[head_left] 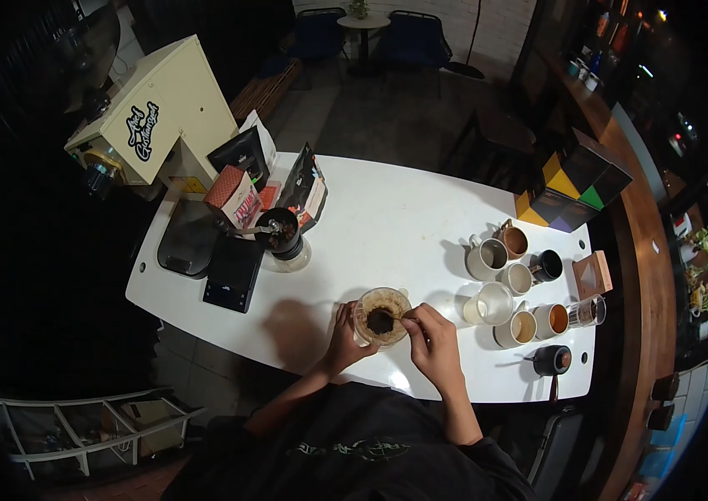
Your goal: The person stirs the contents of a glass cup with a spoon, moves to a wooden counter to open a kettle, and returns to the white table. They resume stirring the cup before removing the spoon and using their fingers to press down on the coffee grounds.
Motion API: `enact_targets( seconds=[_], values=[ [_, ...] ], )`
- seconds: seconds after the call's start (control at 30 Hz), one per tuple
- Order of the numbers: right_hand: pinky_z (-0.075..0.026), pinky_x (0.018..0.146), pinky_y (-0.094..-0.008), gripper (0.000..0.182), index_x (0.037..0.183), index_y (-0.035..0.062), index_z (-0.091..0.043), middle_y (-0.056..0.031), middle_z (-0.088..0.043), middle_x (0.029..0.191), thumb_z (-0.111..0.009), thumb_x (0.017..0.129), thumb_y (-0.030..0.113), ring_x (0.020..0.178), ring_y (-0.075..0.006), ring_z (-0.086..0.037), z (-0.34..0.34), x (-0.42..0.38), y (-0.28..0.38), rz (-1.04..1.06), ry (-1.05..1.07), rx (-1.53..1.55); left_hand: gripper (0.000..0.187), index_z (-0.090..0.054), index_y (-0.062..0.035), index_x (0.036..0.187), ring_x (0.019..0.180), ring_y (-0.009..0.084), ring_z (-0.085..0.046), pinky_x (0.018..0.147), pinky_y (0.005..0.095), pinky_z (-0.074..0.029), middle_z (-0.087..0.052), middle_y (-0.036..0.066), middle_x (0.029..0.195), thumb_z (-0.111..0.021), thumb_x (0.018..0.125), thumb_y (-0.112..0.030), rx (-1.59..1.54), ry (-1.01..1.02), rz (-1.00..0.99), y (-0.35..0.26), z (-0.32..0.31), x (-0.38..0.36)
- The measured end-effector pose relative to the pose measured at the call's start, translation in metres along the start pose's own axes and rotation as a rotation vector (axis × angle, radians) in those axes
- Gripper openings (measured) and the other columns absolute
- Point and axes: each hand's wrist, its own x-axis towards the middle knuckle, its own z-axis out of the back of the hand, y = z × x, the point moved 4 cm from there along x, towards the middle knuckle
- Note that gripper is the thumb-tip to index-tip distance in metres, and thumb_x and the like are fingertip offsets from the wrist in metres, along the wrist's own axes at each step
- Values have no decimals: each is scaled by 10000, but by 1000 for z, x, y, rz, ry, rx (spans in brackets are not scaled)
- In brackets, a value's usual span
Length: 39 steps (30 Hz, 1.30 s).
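Glass cup (381, 316) with dark coffee grounds in it stands on the white bench (387, 225) near its front edge, right before the person. Their left hand (342, 336) wraps around the cup's left side, fingers curled against the glass. Their right hand (432, 336) is pinched closed on a small spoon (397, 320) whose tip reaches into the cup over the grounds; the spoon is thin and partly hidden by the fingers.

Just to the right, near the front edge, sits a small dark pot with a long handle (553, 361). Beyond it is a cluster of mugs (517, 280), some holding brown liquid, one clear glass pitcher among them, and a small copper-coloured box (592, 275) at the bench's right edge.

To the left of the cup, well apart, a black scale (234, 273) lies flat, and beside it a black tray (188, 240). Just behind the scale a hand grinder (281, 233) stands on a glass jar. Coffee bags (304, 185) and a red patterned box (234, 198) stand behind that. At the far left corner is a cream-coloured machine (159, 113) with black lettering. At the far right corner rests a box of many-coloured panels (575, 182). Past the bench, chairs and a small round table (362, 22) stand on the floor.
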Motion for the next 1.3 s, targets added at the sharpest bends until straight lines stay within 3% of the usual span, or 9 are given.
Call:
enact_targets(
  seconds=[0.17,0.23,0.37,0.43,0.73,0.83,0.97,1.3],
  values=[
    [-425,541,-377,28,894,-8,-601,-155,-571,768,-619,891,13,586,-319,-549,2,0,3,-14,23,31,823,-447,11,1287,1121,402,-482,994,501,-393,-509,199,1196,-834,594,-206,11,15,4,0,1,1],
    [-438,550,-331,16,883,-42,-607,-143,-604,772,-596,890,-32,593,-258,-562,3,0,3,-6,14,9,822,-444,12,1290,1123,402,-481,995,502,-394,-507,201,1198,-831,600,-210,11,-1,4,1,0,1],
    [-435,545,-333,19,881,-40,-609,-139,-608,772,-598,891,-29,580,-256,-558,3,1,2,44,-33,-80,818,-443,12,1291,1127,403,-480,996,501,-394,-505,203,1199,-830,606,-214,18,17,11,1,-1,1],
    [-433,546,-394,25,889,2,-609,-145,-587,773,-623,892,22,605,-339,-566,4,0,5,-26,41,20,814,-444,11,1290,1131,403,-477,996,500,-394,-504,203,1202,-830,611,-220,20,5,-11,1,0,0],
    [-484,547,-405,122,873,53,-622,-90,-604,815,-673,904,160,630,-313,-618,3,-2,6,6,9,-257,814,-442,7,1289,1127,397,-476,983,503,-401,-500,201,1202,-833,610,-214,23,-5,-37,4,-1,-1],
    [-474,542,-360,83,881,29,-660,-91,-619,810,-689,893,106,592,-253,-628,5,-3,7,31,10,-306,828,-432,10,1297,1125,399,-477,984,505,-400,-501,201,1202,-835,606,-203,-15,-9,-21,5,-2,-1],
    [-478,550,-368,78,875,37,-665,-89,-609,800,-692,891,109,606,-249,-634,14,-3,12,25,15,-372,840,-424,12,1302,1124,403,-477,984,506,-400,-502,203,1201,-837,602,-198,-3,5,-23,2,0,0],
    [-452,542,-364,57,882,3,-663,-116,-573,774,-651,898,56,596,-279,-592,12,-5,5,16,16,-195,791,-461,7,1270,1130,395,-475,990,498,-399,-507,199,1197,-838,611,-214,-10,-6,2,0,0,1]
  ],
)
